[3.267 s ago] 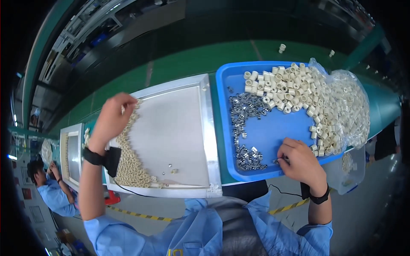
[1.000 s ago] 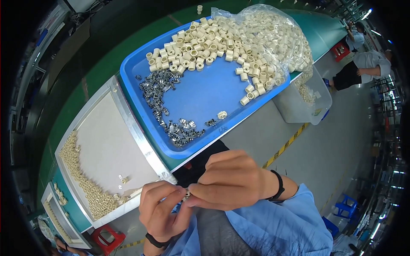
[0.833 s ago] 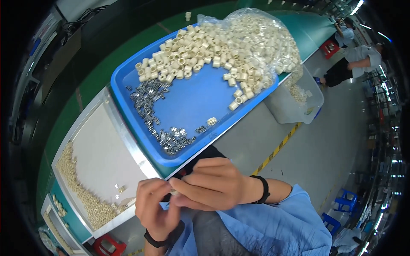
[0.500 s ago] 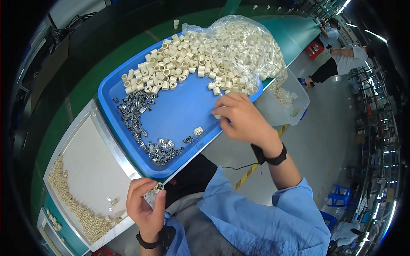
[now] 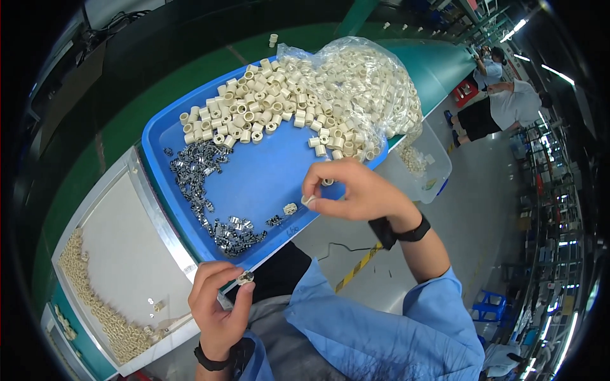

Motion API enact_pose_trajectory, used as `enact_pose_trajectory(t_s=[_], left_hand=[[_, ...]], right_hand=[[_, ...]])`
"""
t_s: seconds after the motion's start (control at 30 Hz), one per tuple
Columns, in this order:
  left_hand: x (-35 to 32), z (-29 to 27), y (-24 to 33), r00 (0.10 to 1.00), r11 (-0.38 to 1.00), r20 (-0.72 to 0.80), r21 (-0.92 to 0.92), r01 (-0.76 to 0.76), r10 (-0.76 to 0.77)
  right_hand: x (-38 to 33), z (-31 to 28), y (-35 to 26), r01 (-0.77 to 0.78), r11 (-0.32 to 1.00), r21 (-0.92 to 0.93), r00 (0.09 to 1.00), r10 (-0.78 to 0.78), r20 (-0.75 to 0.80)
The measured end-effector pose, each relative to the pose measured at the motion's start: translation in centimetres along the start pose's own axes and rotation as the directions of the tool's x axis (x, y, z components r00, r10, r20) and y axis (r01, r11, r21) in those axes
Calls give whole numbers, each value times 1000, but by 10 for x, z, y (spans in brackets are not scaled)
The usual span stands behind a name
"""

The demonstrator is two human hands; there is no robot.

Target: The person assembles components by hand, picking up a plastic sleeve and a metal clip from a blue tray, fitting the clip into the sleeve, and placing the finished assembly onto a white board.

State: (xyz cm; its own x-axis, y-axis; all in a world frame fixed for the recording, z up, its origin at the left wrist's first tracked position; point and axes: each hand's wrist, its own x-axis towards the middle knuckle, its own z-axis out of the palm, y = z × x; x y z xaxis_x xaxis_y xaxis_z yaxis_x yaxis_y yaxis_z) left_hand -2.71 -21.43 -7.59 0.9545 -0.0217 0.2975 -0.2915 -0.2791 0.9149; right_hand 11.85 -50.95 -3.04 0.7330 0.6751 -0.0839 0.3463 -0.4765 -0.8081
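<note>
My left hand (image 5: 219, 311) pinches a small fitting (image 5: 246, 277) between thumb and fingertips; dark metal shows at its end. Above the near right edge of the blue tray (image 5: 273, 168), my right hand (image 5: 362, 190) is closed on a small cream plastic piece (image 5: 308, 200), mostly covered by the fingers. A second cream piece (image 5: 327, 182) shows beneath its palm; whether it is held there I cannot tell. One cream fitting (image 5: 290, 208) lies near the tray's front edge beside small metal clips (image 5: 238, 235). Many cream cylindrical sleeves (image 5: 254, 105) fill the tray's far side.
A clear plastic bag (image 5: 365, 82) of cream parts rests over the tray's far right. Left of it, a white shallow tray (image 5: 127, 222) holds small cream rings (image 5: 105, 317). A translucent bin (image 5: 426, 159) stands beyond the bench edge. Co-workers (image 5: 502, 108) are at far right.
My right hand has moved slightly left and nearer, away from the tray's right end, with a cream piece at its fingertips. My left hand keeps its fitting, slightly turned. The view has shifted a little.
</note>
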Motion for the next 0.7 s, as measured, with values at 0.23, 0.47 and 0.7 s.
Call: enact_pose_trajectory(t_s=[0.23, 0.47, 0.7], left_hand=[[21, 7, 15, 987, 981, -9, 104, -161, 163], [23, 4, 21, 971, 956, -3, 174, -236, 241], [19, -1, 20, 934, 886, 29, 308, -346, 355]], right_hand=[[-2, 80, -32, 318, 553, 770, 943, -97, -320], [-7, 93, -49, 404, 843, 356, 870, -233, -435], [-14, 90, -67, 345, 904, 251, 879, -219, -423]])
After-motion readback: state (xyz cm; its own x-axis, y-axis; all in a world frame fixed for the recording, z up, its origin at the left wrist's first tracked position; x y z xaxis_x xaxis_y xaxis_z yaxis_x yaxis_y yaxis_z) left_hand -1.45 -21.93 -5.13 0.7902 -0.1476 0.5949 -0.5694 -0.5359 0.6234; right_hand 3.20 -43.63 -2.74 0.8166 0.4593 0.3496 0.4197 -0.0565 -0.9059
